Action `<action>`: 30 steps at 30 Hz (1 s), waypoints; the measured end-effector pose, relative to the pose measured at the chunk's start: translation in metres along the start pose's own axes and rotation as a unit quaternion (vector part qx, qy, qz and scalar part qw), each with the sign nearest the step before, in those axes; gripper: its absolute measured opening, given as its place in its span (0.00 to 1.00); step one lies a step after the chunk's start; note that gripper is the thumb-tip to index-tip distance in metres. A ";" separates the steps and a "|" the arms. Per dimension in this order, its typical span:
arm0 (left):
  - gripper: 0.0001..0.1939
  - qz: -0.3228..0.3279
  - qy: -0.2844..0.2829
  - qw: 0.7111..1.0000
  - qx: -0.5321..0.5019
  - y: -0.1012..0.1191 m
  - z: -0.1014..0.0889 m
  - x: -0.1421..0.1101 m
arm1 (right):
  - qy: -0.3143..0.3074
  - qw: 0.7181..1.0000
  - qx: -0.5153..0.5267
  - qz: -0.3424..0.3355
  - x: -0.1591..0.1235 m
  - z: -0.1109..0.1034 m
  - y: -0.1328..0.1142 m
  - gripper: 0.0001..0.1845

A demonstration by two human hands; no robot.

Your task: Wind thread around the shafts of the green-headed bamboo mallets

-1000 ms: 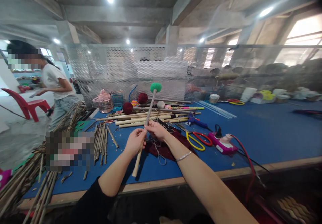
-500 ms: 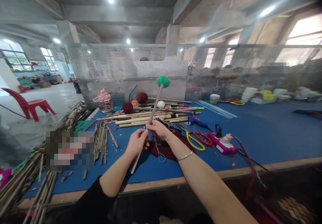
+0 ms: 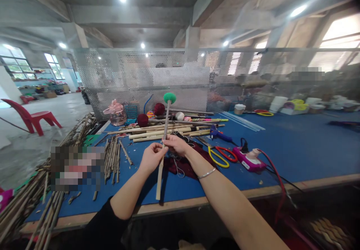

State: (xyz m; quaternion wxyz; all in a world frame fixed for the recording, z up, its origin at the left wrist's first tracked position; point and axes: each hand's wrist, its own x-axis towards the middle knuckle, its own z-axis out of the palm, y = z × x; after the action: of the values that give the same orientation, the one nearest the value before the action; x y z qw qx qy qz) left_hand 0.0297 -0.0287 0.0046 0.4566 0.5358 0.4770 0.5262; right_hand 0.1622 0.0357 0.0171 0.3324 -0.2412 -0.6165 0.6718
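A wooden stick [image 3: 160, 178] with a round green head [image 3: 170, 98] stands tilted in front of me, its upper shaft wrapped in something greyish. My left hand [image 3: 152, 157] pinches the stick around its middle. Just above, my right hand [image 3: 176, 145] also has its fingers closed on the shaft, and a metal bangle circles that wrist. Beneath the hands lie dark red cloth [image 3: 194, 164] and a loose grey string [image 3: 177, 168]. Behind them rest several pale sticks [image 3: 152, 133], two dark red balls and a white ball [image 3: 180, 116].
Scissors [image 3: 221, 157] with yellow and red handles lie to the right, beside a blue glue gun [image 3: 218, 133] and a purple power strip [image 3: 249, 160]. Bundled twigs [image 3: 112, 160] and a longer branch pile are at left. A perforated metal screen [image 3: 135, 66] borders the blue table's far side.
The stick's green head swung right, then back left, while its lower end moved to the right. Both hands stay on the shaft. A person at the left has gone out of view.
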 end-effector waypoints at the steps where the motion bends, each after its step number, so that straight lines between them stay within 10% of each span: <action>1: 0.18 0.009 0.012 1.000 0.016 -0.001 -0.001 0.000 | 0.004 1.000 -0.004 0.001 0.000 0.001 0.000 0.17; 26: 0.16 -0.163 -0.168 0.961 -0.146 0.011 -0.008 -0.004 | -0.021 0.999 0.027 0.033 0.000 -0.009 0.006 0.15; 30: 0.17 -0.114 -0.118 0.984 -0.065 0.007 -0.007 -0.005 | -0.008 1.000 -0.014 0.021 0.002 -0.008 0.009 0.16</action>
State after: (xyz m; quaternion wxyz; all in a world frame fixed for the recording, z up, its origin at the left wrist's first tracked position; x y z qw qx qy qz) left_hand 0.0230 -0.0343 0.0115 0.6008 0.5054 0.4424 0.4335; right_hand 0.1652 0.0421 0.0079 0.3105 -0.2532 -0.6231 0.6718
